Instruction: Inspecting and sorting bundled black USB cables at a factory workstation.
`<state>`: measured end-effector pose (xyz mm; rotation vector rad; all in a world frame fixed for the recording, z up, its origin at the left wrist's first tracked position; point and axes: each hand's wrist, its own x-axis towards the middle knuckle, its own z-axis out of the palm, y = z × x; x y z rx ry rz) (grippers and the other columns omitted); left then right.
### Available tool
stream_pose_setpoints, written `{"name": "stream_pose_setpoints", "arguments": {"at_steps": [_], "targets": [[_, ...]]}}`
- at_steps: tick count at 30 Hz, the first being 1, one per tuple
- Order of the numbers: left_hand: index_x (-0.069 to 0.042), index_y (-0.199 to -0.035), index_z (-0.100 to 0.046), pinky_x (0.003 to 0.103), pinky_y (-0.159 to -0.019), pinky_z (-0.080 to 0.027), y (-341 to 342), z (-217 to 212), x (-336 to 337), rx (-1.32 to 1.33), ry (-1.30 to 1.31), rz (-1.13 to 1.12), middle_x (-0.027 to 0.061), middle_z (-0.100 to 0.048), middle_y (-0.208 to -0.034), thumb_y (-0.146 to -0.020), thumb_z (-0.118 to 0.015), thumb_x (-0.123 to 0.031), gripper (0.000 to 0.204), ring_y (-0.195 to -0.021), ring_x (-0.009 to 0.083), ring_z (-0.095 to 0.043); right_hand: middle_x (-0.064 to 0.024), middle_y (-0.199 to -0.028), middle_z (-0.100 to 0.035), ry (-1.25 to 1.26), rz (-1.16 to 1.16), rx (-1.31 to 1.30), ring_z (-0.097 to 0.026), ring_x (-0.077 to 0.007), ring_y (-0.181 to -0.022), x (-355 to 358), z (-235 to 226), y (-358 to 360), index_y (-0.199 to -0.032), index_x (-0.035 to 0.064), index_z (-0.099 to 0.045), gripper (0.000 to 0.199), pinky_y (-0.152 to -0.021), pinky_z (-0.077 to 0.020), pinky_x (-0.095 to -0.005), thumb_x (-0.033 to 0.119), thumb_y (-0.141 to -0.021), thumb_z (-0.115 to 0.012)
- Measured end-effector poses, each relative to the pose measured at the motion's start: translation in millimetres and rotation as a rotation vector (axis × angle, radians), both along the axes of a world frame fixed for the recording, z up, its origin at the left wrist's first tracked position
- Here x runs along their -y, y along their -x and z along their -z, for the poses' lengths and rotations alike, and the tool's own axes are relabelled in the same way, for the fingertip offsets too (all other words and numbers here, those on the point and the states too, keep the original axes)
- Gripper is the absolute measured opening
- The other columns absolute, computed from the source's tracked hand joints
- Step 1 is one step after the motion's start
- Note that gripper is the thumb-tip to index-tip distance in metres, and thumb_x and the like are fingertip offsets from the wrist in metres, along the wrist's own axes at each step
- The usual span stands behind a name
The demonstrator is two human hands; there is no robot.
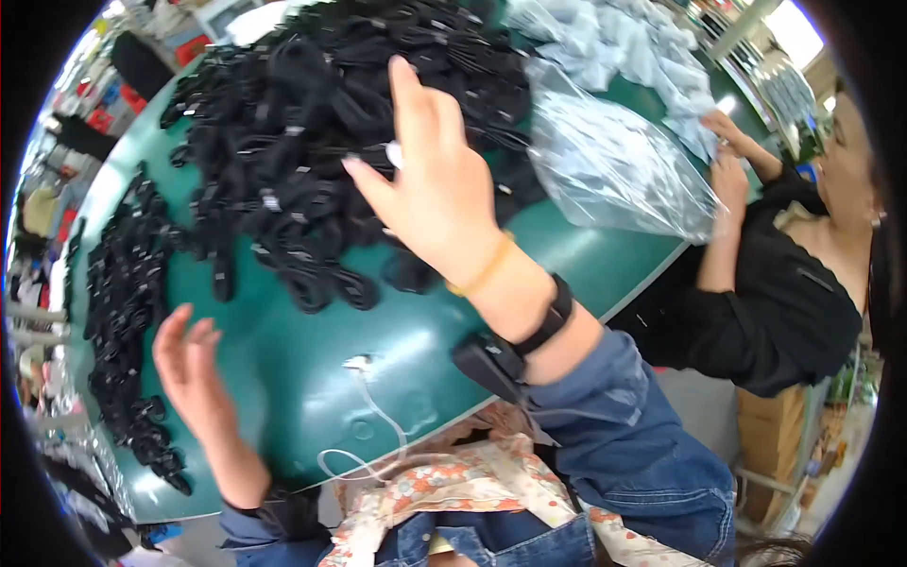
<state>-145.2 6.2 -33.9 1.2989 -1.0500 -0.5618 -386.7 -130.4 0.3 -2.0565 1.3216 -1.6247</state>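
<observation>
Many black bundles (307,156), axes mixed

Bright glare on tabletop (567,274), left hand (194,383) blurry

No lettering or number can be read. The small whitish patches (271,202) among the heaped black looped bundles (307,85) are too tiny to make out, as is the pale mark (493,350) on the black box-shaped wrist device (480,367).
</observation>
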Motion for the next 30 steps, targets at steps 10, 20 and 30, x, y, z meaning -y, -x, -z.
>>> {"name": "stream_pose_setpoints", "arguments": {"at_steps": [10,20,30], "targets": [[0.0,-0.114,-0.041,0.034,-0.087,-0.034,-139.1,57.3,-0.3,1.222,-0.446,-0.383,0.0152,-0.045,-0.113,-0.082,-0.047,-0.014,0.035,-0.104,0.025,-0.044,-0.0089,-0.07,-0.044,0.074,-0.73,0.174,-0.047,-0.0238,-0.063,-55.1,49.7,-43.2,-0.07,0.0043,-0.046,0.012,-0.053,-0.039,-0.0331,0.005,-0.061,-0.054],[0.001,-0.108,-0.045,0.033,-0.082,-0.037,-92.0,3.5,-25.6,1.117,-0.383,-0.269,0.0162,-0.05,-0.102,-0.081,-0.047,-0.007,0.029,-0.094,0.0276,-0.049,-0.0094,-0.072,-0.043,0.067,-0.717,0.057,-0.049,-0.0242,-0.062,-51.2,45.5,-33.8,-0.076,0.0031,-0.047,0.016,-0.054,-0.0401,-0.0345,0.012,-0.066,-0.056],[0.003,-0.106,-0.046,0.03,-0.074,-0.04,43.5,-16.5,-1.8,0.946,0.062,0.377,0.0152,-0.051,-0.096,-0.072,-0.053,-0.001,0.035,-0.082,0.0229,-0.05,-0.0133,-0.086,-0.055,-0.303,-1.1,0.078,-0.055,-0.0284,-0.074,-42.1,40.6,-28.9,-0.093,0.0026,-0.052,0.035,-0.061,-0.0446,-0.0334,0.026,-0.069,-0.062]]}}
